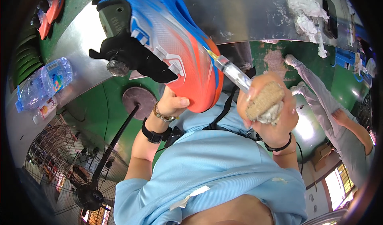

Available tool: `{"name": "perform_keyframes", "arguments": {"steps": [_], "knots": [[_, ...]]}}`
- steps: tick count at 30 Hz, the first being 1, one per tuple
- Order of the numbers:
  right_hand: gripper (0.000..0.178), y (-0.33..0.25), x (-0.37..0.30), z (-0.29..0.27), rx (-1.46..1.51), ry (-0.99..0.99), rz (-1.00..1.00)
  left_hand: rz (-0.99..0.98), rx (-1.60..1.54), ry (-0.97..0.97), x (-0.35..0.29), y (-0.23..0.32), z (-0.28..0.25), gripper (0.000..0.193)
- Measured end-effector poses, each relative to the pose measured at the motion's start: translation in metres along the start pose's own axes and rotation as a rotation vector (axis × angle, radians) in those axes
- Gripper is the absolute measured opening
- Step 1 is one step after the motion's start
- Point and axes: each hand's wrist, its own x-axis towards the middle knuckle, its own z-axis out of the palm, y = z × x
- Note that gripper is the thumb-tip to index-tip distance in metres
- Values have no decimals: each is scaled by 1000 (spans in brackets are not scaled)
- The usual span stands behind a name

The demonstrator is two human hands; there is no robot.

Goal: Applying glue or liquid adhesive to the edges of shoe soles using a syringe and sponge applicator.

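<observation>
My left hand (174,104) grips a blue and orange sports shoe (181,53) from below, by its orange end, above the metal table's near edge. A grey-green shoe last (113,19) fills the shoe's black collar. My right hand (277,133) is closed round a clear syringe (235,74), whose yellow tip touches or nearly touches the line between the upper and the sole. A tan, rough-faced block (266,100) and a crumpled white wad (272,114) are tucked in that same hand. The right fingers are partly hidden behind the block.
A grey metal table (247,13) curves across the far side, with white crumpled material (307,5) and a dark flat object (329,17) on it. A plastic bottle (47,82) lies at left. A black fan (89,195) stands below left. Another person (331,109) is at right.
</observation>
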Motion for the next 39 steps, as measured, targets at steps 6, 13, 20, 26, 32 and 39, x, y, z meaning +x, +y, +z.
{"name": "perform_keyframes", "arguments": {"steps": [6,13,20,26,32,39], "knots": [[66,-21,-19,1,-119,62,-6,19,-270,-120,40,-14,25,66],[76,-33,-35,1,-221,252,-15,-36,-178,-106,66,-14,35,78],[58,-30,-27,-2,-360,162,-241,56,-363,-208,86,-14,46,58],[56,-29,-27,-1,-341,239,-271,96,-93,-204,101,-13,48,67],[57,-27,-27,0,-463,294,-310,87,-50,-213,114,-9,50,74],[63,-26,-25,1,-563,341,-273,142,-46,-228,128,-7,58,69]]}}
